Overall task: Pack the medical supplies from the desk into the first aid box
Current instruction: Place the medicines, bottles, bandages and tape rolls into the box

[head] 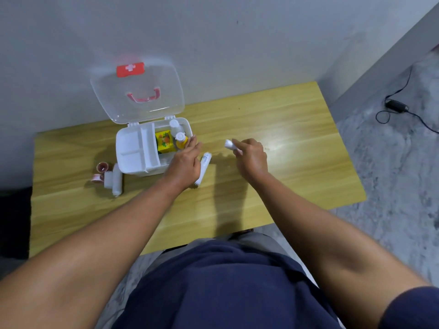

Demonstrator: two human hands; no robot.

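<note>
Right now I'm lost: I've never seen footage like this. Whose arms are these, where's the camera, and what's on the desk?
There is one picture, taken by a wide-angle camera on a person's head, looking down at their own bare arms. No machine is involved.

On the wooden desk stands a white first aid box, its clear lid raised against the wall. Inside are a yellow carton, an orange bottle and a clear bottle.

The left hand is at the box's right edge, by the orange bottle; whether it grips anything is unclear. The right hand holds a small white roll above the desk.

Still unpacked: a white roll beside the left hand, and left of the box two more white rolls and two tape rolls.
</note>
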